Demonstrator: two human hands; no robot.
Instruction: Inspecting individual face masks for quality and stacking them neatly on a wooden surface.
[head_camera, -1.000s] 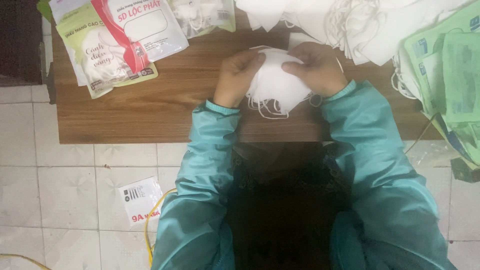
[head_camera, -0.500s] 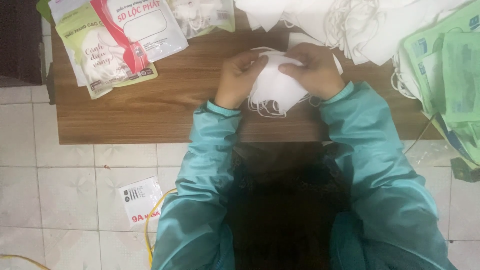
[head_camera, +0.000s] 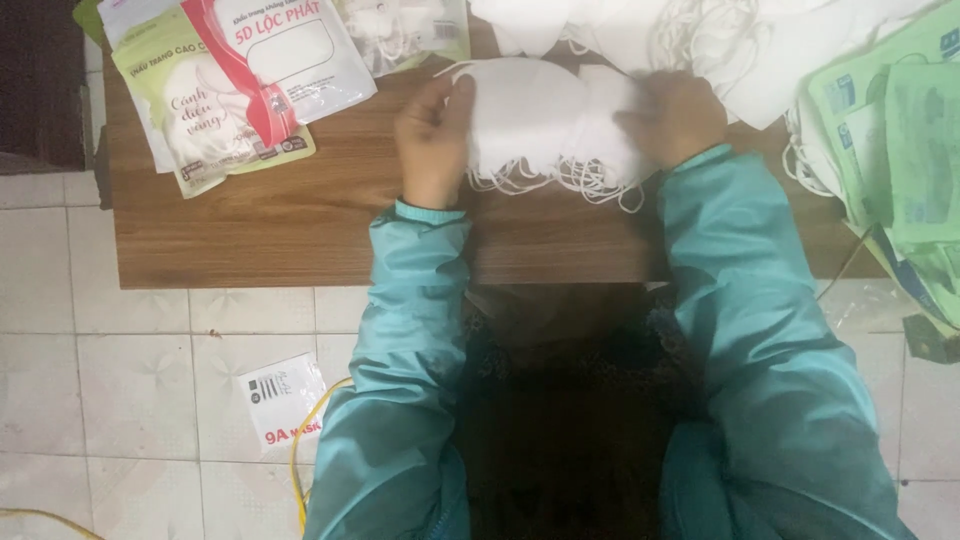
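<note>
I hold a small stack of white face masks flat over the brown wooden table. My left hand grips the stack's left edge, thumb on top. On the right edge sits my right hand, fingers closed over it. Thin white ear loops hang loose from the near side of the stack. Both arms wear teal sleeves.
Printed mask pouches in white, red and green lie at the table's far left. A heap of loose white masks lies at the back. Green packets pile up at the right edge. A white label and yellow cord lie on the tiled floor.
My hands have spread apart along the stack, the left going left and the right going right, so the masks now lie wider and flatter between them.
</note>
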